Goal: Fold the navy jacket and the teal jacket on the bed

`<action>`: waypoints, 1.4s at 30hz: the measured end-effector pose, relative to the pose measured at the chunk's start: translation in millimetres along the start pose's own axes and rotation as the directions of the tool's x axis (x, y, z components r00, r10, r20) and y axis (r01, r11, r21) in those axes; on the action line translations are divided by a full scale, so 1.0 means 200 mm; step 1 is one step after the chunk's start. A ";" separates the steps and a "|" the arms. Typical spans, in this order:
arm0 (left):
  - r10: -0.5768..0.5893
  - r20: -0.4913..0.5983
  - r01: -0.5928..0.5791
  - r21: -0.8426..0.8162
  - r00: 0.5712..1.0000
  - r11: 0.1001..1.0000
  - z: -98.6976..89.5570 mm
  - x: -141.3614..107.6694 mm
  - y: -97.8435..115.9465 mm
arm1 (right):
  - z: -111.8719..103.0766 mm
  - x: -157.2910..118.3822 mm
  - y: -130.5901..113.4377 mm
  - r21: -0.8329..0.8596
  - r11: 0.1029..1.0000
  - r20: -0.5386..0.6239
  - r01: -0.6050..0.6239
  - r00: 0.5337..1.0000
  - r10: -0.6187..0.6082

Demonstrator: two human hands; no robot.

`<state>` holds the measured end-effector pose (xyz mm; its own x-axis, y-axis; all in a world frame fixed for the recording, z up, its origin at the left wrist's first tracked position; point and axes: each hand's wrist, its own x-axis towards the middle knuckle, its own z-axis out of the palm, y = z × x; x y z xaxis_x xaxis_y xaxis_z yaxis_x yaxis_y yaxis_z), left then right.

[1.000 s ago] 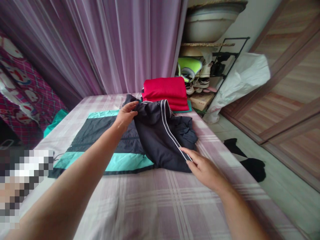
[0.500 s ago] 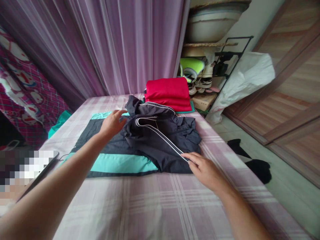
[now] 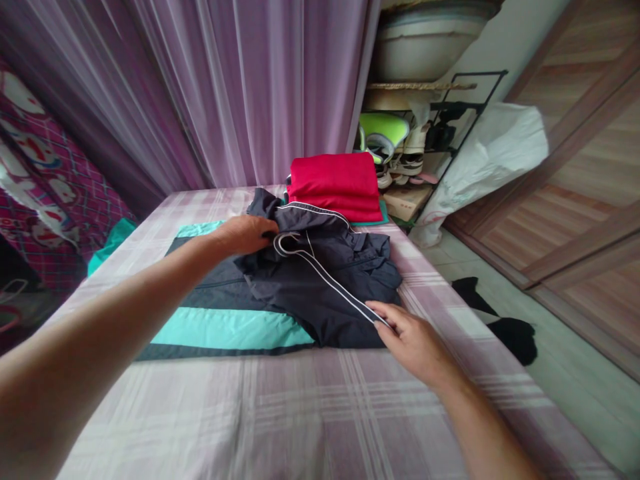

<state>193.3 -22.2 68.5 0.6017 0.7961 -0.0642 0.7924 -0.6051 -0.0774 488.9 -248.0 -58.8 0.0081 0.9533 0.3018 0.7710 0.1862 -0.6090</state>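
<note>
A dark grey garment with white-piped edges lies partly folded and bunched on the bed; it looks like a sports jacket or trousers, I cannot tell which. Its left part shows a turquoise panel. My left hand is closed on the bunched cloth near the folded bend, fingertips partly hidden. Lower right, my right hand pinches the white-edged strip between thumb and fingers. That strip runs diagonally up to a curled loop beside my left hand.
Behind the garment sits a folded red cloth. The plaid sheet covers the bed, whose right edge drops to a tiled floor with a black item. A shoe rack and white plastic bag stand beyond; a purple curtain hangs behind.
My left hand has moved right and closed onto the dark cloth. The strip's upper end now curls more openly. My right hand stays nearly in place, and the view has shifted slightly.
</note>
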 end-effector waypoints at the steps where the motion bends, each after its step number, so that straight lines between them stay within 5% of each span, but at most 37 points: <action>1: -0.078 -0.048 0.079 0.013 0.996 0.997 -0.06 -0.01 -0.04 | 0.00 0.01 0.00 -0.005 1.000 -0.047 0.009 0.999 -0.010; 2: -0.164 -0.112 0.168 0.021 0.980 0.986 -0.10 -0.02 -0.08 | 0.01 0.01 -0.01 -0.013 1.000 -0.100 0.021 0.995 -0.022; 4: -0.366 -0.307 0.377 -0.026 0.878 0.926 -0.16 -0.02 -0.16 | 0.01 0.04 0.00 -0.036 0.999 -0.203 0.036 0.978 -0.043; 6: -0.457 -0.391 0.464 -0.084 0.799 0.882 -0.15 -0.02 -0.21 | 0.02 0.06 0.02 -0.052 0.998 -0.267 0.035 0.963 -0.047; 7: -0.464 -0.393 0.466 -0.095 0.794 0.879 -0.12 -0.02 -0.21 | 0.01 0.06 0.04 -0.052 0.998 -0.280 0.027 0.959 -0.041; 13: -0.282 -0.297 0.260 -0.110 0.912 0.959 0.22 -0.14 -0.03 | 0.00 0.07 0.11 -0.015 0.998 -0.202 -0.069 0.977 0.064; 18: 0.005 -0.309 -0.074 -0.212 0.951 0.974 0.41 -0.42 0.26 | 0.01 0.06 0.12 -0.047 0.978 -0.205 -0.203 0.960 0.189; 22: 0.052 -0.248 -0.121 -0.273 0.967 0.955 0.53 -0.61 0.34 | 0.02 0.06 0.11 -0.134 0.950 -0.197 -0.281 0.947 0.253; 28: -0.136 -0.252 0.060 -0.288 0.958 0.956 0.63 -0.77 0.17 | 0.03 0.06 0.12 -0.304 0.913 -0.227 -0.270 0.952 0.206; 36: -0.346 -0.158 0.329 -0.121 0.925 0.936 0.60 -1.04 -0.23 | 0.08 0.02 0.14 -0.336 0.935 -0.264 -0.118 0.964 0.027; 42: -0.366 -0.085 0.372 0.059 0.927 0.926 0.57 -1.13 -0.41 | 0.12 0.04 0.14 -0.352 0.927 -0.263 -0.125 0.964 0.030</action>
<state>-19.4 -153.4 -23.9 0.2757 0.9598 0.0530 0.9519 -0.2649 -0.1542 494.8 -229.7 -90.3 0.1987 0.8622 0.4659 0.9384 -0.0302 -0.3442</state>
